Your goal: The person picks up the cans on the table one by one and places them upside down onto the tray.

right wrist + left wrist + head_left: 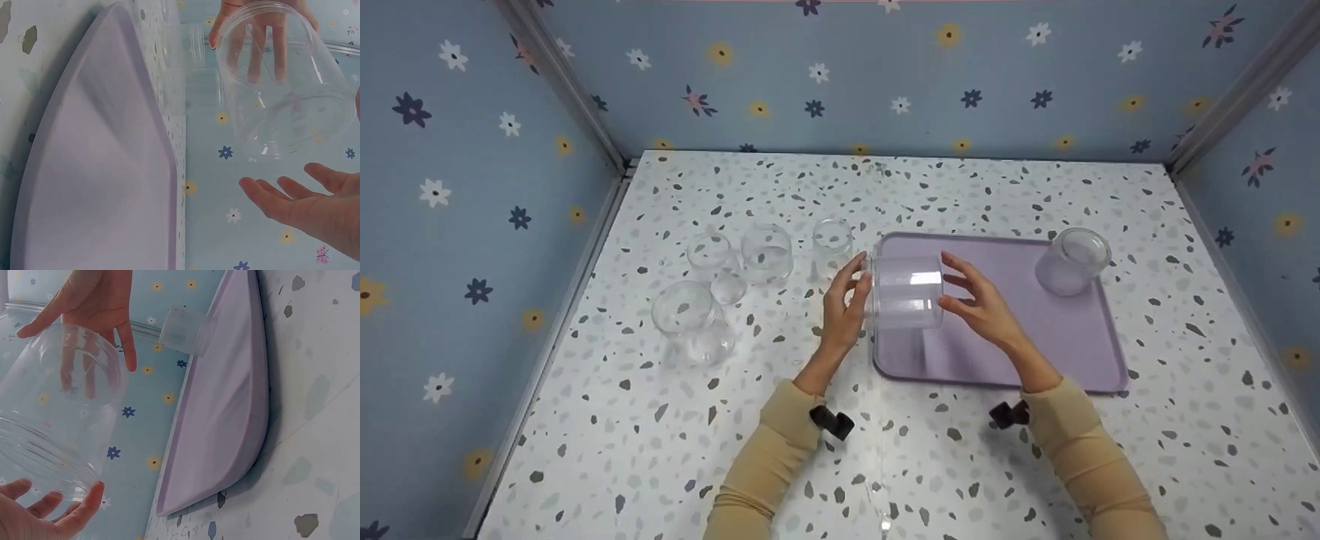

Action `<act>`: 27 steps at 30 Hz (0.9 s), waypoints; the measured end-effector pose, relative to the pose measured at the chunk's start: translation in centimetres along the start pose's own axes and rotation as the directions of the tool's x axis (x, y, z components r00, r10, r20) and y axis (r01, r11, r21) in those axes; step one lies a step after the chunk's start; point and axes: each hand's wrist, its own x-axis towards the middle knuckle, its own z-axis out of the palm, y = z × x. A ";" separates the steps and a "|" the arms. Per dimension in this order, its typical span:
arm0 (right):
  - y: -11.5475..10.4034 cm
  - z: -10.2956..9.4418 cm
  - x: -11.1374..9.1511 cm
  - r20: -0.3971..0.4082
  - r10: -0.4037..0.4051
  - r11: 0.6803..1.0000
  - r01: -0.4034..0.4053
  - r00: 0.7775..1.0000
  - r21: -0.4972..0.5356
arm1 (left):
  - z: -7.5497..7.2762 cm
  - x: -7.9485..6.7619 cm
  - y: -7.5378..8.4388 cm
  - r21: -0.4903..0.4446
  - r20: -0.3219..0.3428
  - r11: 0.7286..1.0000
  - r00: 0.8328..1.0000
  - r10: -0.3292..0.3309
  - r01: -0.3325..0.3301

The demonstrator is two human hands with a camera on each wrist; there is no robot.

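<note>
A large clear jar (907,292) lies sideways in the air over the left part of the lilac tray (997,367). My left hand (844,307) holds it at its left end; in the left wrist view, fingertips (93,492) touch the ridged rim. At the jar's other end is my right hand (982,304), its fingers spread close to that end. The right wrist view shows a small gap between these fingers (270,194) and the jar, though part of the hand is out of frame. Another clear jar (1072,262) stands at the tray's right edge.
Several clear containers stand on the speckled table left of the tray, among them a wide one (682,307), a rounded one (766,251) and a narrow one (832,240). Flowered panels (855,82) close off the back and both sides.
</note>
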 end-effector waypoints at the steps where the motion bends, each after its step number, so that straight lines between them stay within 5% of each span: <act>1: 0.3 0.0 0.0 0.004 0.001 1.000 -0.002 1.000 0.015 | 0.0 0.0 0.0 -0.004 0.001 1.000 1.000 0.000 0.000; 11: 1.8 0.1 0.0 0.048 -0.052 0.983 0.043 0.997 0.176 | 0.0 -0.2 0.1 -0.042 0.045 0.997 0.997 -0.062 0.064; 27: 1.4 0.9 -0.2 -0.062 -0.005 0.988 0.015 0.998 0.155 | -0.3 -0.4 0.1 -0.059 0.115 0.987 0.983 -0.144 0.151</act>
